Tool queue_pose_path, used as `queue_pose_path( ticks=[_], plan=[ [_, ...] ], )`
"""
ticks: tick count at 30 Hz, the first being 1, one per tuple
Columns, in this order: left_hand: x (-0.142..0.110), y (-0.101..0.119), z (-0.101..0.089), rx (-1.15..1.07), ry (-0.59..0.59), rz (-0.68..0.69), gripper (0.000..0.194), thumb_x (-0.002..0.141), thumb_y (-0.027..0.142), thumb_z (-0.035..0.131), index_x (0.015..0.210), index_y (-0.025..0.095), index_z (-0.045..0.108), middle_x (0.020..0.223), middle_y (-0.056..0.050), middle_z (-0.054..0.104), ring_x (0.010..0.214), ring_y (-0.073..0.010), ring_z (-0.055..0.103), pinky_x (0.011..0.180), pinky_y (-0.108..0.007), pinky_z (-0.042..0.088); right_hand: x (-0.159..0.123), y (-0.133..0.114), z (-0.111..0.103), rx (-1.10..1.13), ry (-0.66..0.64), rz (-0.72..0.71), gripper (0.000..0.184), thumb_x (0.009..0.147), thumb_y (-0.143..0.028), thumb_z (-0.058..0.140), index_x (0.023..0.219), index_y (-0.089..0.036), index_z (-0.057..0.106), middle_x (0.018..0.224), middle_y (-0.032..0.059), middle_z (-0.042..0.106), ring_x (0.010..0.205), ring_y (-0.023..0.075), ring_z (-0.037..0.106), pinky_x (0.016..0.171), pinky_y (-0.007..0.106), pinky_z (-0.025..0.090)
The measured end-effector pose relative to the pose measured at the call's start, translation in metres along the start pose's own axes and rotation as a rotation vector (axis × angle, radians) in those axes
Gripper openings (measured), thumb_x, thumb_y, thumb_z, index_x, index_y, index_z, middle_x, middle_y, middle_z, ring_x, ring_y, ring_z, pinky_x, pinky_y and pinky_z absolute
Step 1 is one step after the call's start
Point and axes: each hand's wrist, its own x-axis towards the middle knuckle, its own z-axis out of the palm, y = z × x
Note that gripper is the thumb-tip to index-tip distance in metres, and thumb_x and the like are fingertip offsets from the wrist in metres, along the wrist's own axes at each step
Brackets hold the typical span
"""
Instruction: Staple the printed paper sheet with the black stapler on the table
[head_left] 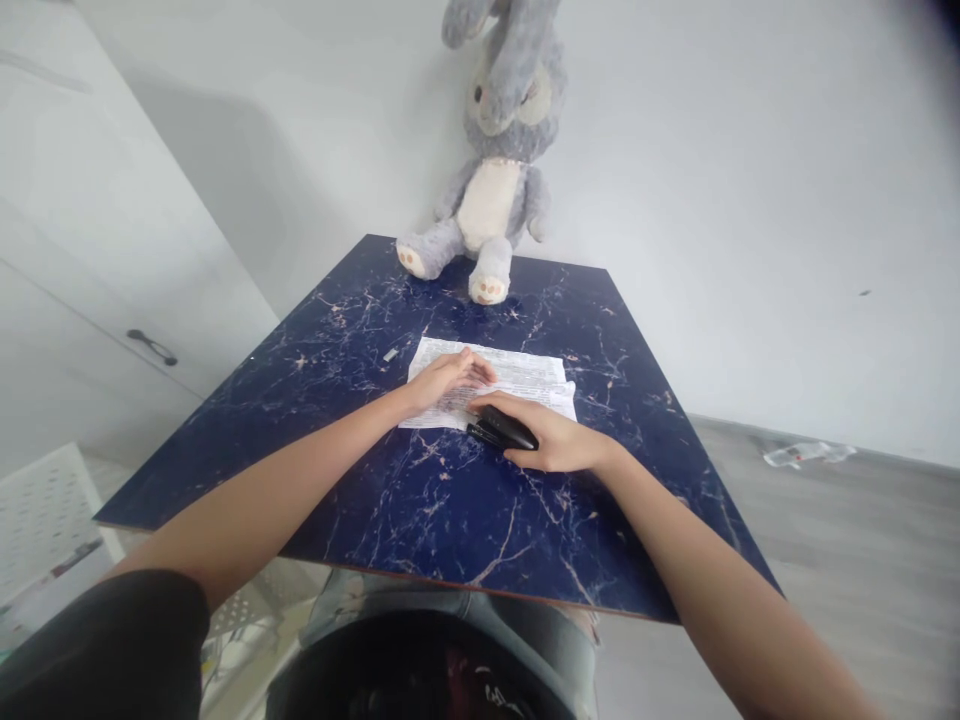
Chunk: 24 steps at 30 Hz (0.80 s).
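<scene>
A printed white sheet of paper (525,375) lies flat in the middle of a dark blue marbled table (420,500). My left hand (446,378) rests flat on the sheet's left part, fingers stretched out. My right hand (551,440) is closed around a black stapler (501,430), whose tip sits at the near edge of the paper. A small strip of staples (391,354) lies on the table just left of the sheet.
A grey and cream plush rabbit (491,190) sits at the table's far edge against the white wall. A white cabinet with a dark handle (152,347) stands at the left. A white perforated crate (45,510) is on the floor at lower left.
</scene>
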Motion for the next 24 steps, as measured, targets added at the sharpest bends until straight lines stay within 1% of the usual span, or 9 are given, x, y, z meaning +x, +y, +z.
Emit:
queue_pose_path(
  ticks=[2, 4, 7, 9, 12, 13, 15, 18, 24],
  plan=[
    [-0.001, 0.002, 0.001, -0.030, 0.040, 0.005, 0.062, 0.096, 0.068, 0.044, 0.101, 0.012, 0.071, 0.108, -0.015, 0.071, 0.104, -0.0232, 0.066, 0.099, -0.040, 0.047, 0.004, -0.012, 0.004, -0.048, 0.038, -0.011, 0.073, 0.080, -0.005, 0.056, 0.150, -0.024, 0.043, 0.147, 0.0094, 0.054, 0.131, 0.0256, 0.054, 0.114, 0.048, 0.042],
    [-0.001, 0.005, 0.002, -0.069, 0.061, 0.013, 0.061, 0.095, 0.067, 0.046, 0.101, 0.012, 0.071, 0.108, -0.015, 0.071, 0.104, -0.0232, 0.066, 0.101, -0.040, 0.047, 0.005, -0.021, 0.005, -0.122, 0.116, -0.008, 0.075, 0.076, 0.000, 0.050, 0.147, -0.023, 0.046, 0.142, 0.0089, 0.058, 0.130, 0.0261, 0.056, 0.112, 0.049, 0.045],
    [-0.001, 0.008, 0.001, -0.159, 0.054, 0.003, 0.060, 0.096, 0.067, 0.046, 0.102, 0.012, 0.070, 0.111, -0.015, 0.071, 0.106, -0.0235, 0.067, 0.101, -0.039, 0.048, 0.006, -0.023, 0.007, -0.322, 0.275, -0.002, 0.077, 0.076, 0.004, 0.045, 0.148, -0.022, 0.045, 0.142, 0.0102, 0.057, 0.135, 0.0278, 0.050, 0.114, 0.053, 0.043],
    [-0.001, 0.009, 0.001, -0.235, 0.074, -0.029, 0.056, 0.095, 0.065, 0.050, 0.103, 0.013, 0.069, 0.110, -0.014, 0.072, 0.104, -0.0230, 0.068, 0.099, -0.040, 0.050, 0.006, -0.020, 0.009, -0.507, 0.314, -0.014, 0.077, 0.078, 0.007, 0.041, 0.150, -0.019, 0.044, 0.145, 0.0121, 0.054, 0.141, 0.0286, 0.044, 0.117, 0.055, 0.040],
    [-0.002, 0.007, 0.001, -0.256, 0.105, -0.066, 0.043, 0.089, 0.052, 0.069, 0.107, 0.013, 0.068, 0.106, -0.013, 0.073, 0.098, -0.0208, 0.070, 0.097, -0.041, 0.053, 0.007, -0.014, 0.010, -0.755, 0.284, -0.019, 0.070, 0.083, 0.007, 0.040, 0.149, -0.015, 0.045, 0.148, 0.0145, 0.052, 0.145, 0.0301, 0.039, 0.119, 0.055, 0.038],
    [-0.002, 0.006, 0.002, -0.232, 0.105, -0.076, 0.041, 0.086, 0.047, 0.075, 0.108, 0.013, 0.068, 0.103, -0.012, 0.073, 0.096, -0.0204, 0.071, 0.096, -0.041, 0.054, 0.007, -0.012, 0.010, -0.812, 0.270, -0.018, 0.066, 0.086, 0.006, 0.041, 0.149, -0.014, 0.045, 0.148, 0.0148, 0.052, 0.144, 0.0303, 0.039, 0.119, 0.055, 0.039],
    [-0.003, 0.003, 0.003, -0.181, 0.093, -0.107, 0.042, 0.080, 0.039, 0.082, 0.110, 0.012, 0.068, 0.096, -0.010, 0.075, 0.093, -0.0205, 0.072, 0.094, -0.041, 0.056, 0.008, -0.012, 0.009, -0.892, 0.233, -0.017, 0.058, 0.092, 0.002, 0.043, 0.148, -0.013, 0.047, 0.147, 0.0152, 0.054, 0.143, 0.0305, 0.041, 0.118, 0.053, 0.041],
    [-0.004, 0.001, 0.004, -0.167, 0.082, -0.157, 0.045, 0.076, 0.037, 0.085, 0.108, 0.011, 0.070, 0.092, -0.010, 0.076, 0.091, -0.0209, 0.073, 0.092, -0.040, 0.058, 0.007, -0.014, 0.008, -0.966, 0.178, -0.024, 0.050, 0.097, -0.004, 0.046, 0.146, -0.012, 0.049, 0.146, 0.0154, 0.055, 0.142, 0.0305, 0.043, 0.117, 0.051, 0.043],
    [-0.003, 0.002, 0.002, -0.201, 0.101, -0.196, 0.040, 0.073, 0.038, 0.087, 0.097, 0.009, 0.071, 0.090, -0.010, 0.076, 0.087, -0.0189, 0.074, 0.089, -0.035, 0.059, 0.007, -0.019, 0.008, -1.011, 0.165, -0.020, 0.048, 0.098, -0.006, 0.049, 0.145, -0.016, 0.051, 0.147, 0.0111, 0.055, 0.141, 0.0275, 0.045, 0.116, 0.046, 0.044]
  ],
)
